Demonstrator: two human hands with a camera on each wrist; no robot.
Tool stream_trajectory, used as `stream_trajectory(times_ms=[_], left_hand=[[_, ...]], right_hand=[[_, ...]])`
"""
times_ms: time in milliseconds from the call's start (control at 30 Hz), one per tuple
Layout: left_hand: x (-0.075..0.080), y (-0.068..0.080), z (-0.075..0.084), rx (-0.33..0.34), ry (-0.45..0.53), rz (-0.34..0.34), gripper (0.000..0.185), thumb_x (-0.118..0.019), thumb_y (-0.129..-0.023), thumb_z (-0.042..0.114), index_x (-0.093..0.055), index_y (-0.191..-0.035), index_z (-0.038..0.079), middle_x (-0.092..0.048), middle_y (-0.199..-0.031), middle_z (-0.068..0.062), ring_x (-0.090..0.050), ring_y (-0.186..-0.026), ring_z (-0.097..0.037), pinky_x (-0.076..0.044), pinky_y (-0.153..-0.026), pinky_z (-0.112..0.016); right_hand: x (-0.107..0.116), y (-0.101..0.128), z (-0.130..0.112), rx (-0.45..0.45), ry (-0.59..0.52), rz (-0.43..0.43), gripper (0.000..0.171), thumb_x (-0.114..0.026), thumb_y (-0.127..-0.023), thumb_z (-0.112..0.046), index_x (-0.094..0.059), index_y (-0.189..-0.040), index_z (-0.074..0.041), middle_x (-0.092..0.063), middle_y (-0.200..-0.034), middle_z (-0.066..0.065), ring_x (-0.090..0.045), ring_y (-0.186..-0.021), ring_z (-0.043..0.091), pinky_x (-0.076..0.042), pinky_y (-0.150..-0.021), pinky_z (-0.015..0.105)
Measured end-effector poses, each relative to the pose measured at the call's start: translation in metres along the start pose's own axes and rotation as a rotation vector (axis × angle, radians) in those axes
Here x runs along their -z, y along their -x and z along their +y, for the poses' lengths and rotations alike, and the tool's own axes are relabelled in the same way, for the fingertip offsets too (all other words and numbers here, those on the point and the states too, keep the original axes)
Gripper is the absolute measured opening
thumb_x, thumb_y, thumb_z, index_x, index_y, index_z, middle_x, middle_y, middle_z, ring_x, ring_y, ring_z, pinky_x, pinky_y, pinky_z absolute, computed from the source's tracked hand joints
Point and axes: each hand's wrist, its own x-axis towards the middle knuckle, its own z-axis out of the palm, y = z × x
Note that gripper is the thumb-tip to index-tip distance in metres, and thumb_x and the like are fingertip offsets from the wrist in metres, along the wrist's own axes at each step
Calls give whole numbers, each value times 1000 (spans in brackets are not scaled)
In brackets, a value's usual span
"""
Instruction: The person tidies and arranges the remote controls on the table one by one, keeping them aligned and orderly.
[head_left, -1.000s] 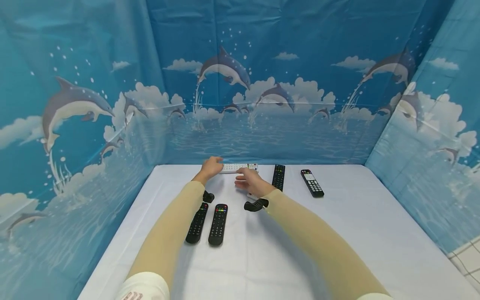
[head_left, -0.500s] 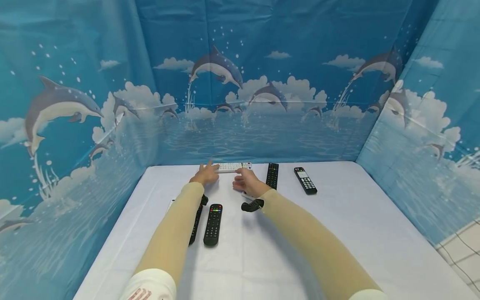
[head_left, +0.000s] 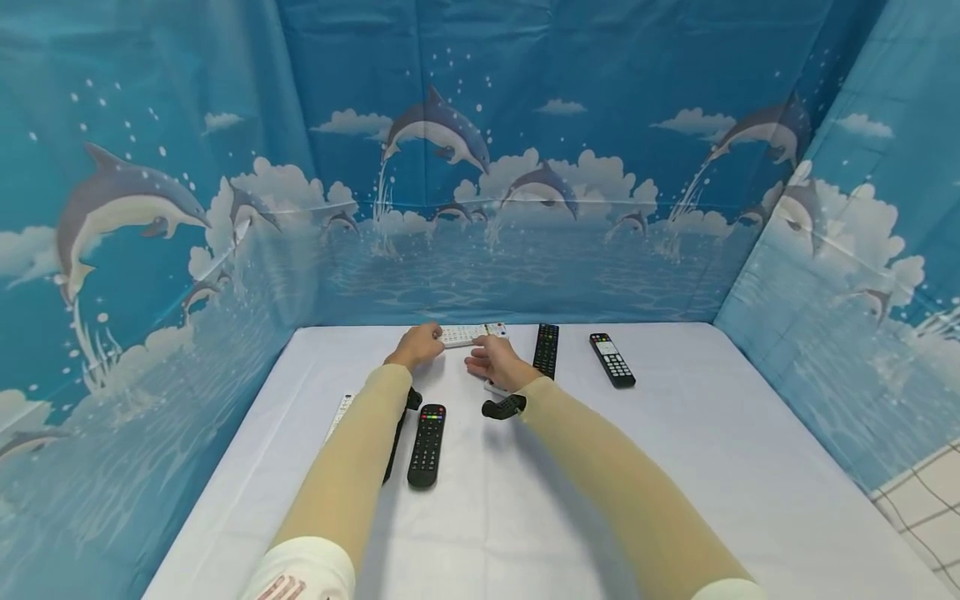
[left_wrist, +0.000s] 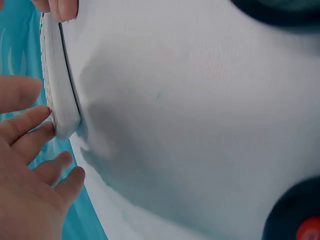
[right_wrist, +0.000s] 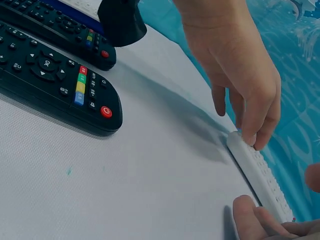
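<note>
A white remote control (head_left: 465,335) lies crosswise at the table's far edge, slightly slanted. My left hand (head_left: 417,346) is at its left end; in the left wrist view two fingertips (left_wrist: 42,120) touch that end, with the thumb apart from it. At the other end is my right hand (head_left: 498,363), its index fingertip overlapping the remote in the head view. In the right wrist view the right hand's fingers (right_wrist: 247,215) are along the remote's near side, while its thumb shows at the frame's edge. Neither hand's fingers are curled tightly round it.
A black remote (head_left: 426,446) lies nearer, beside another black remote (head_left: 394,446) and a white remote (head_left: 341,412) partly hidden by my left forearm. Right are two more black remotes (head_left: 547,350) (head_left: 612,361). Under my right hand a pale piece (head_left: 492,388) shows. A dolphin-print curtain (head_left: 480,250) backs the table.
My left hand spreads, then draws its fingers to the white remote's left end. The remote has turned slightly, its right end now farther back. The right hand stays nearly in place.
</note>
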Motion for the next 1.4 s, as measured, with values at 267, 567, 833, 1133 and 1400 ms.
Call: stream_trajectory(times_ms=[267, 567, 833, 1133, 1400], left_hand=[[0, -3, 6, -6, 93, 75, 42, -51, -94, 11, -63, -134, 2, -64, -127, -16, -60, -115, -33, -51, -96, -47], [-8, -10, 16, 73, 227, -39, 43, -53, -99, 24, -63, -137, 5, -58, -140, -13, -47, -135, -32, -42, -109, -46], [-7, -9, 26, 188, 241, -108, 53, -51, -101, 35, -55, -143, 3, -49, -149, -16, -43, -139, -32, -38, -113, -46], [-11, -18, 24, 328, 587, -43, 29, -63, -96, 15, -65, -122, 0, -66, -112, -13, -61, -97, -25, -50, -77, -34], [-10, -17, 24, 416, 648, -27, 37, -58, -98, 7, -55, -133, -3, -59, -110, -13, -54, -88, -22, -47, -69, -31]], right_hand=[[-3, 2, -3, -25, -53, 13, 56, -56, -101, -15, -37, -153, -4, -45, -142, 26, -56, -126, 36, -53, -98, 36], [-10, 15, -4, -40, -94, 77, 60, -53, -100, -10, -29, -156, -4, -49, -135, 27, -58, -123, 35, -52, -100, 34], [-6, 19, -4, -87, -46, 94, 67, -53, -100, -8, -21, -159, -7, -52, -130, 25, -62, -118, 32, -52, -98, 33], [-6, 21, -6, -110, 1, 130, 58, -55, -98, -8, -34, -152, -2, -57, -122, 24, -69, -98, 25, -58, -85, 30], [-4, 18, 0, -85, -6, 95, 57, -58, -95, -4, -39, -149, 1, -60, -125, 22, -69, -100, 24, -55, -94, 32]])
